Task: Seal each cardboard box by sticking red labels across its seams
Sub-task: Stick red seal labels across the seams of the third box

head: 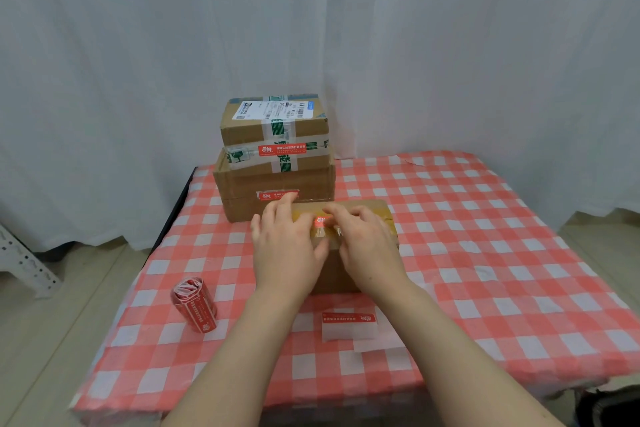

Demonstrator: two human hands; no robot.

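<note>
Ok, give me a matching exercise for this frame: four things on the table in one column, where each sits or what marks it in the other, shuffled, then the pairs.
Things
1. roll of red labels
2. small box
3. top stacked box
4. loose label sheet

Places or marks
A. carries a white shipping label on top
B. lies on the checked cloth at the left, apart from the boxes
C. sits under the left hand and right hand
D. lies on the cloth nearest the camera

Pairs: 1-B, 2-C, 3-A, 4-D
</note>
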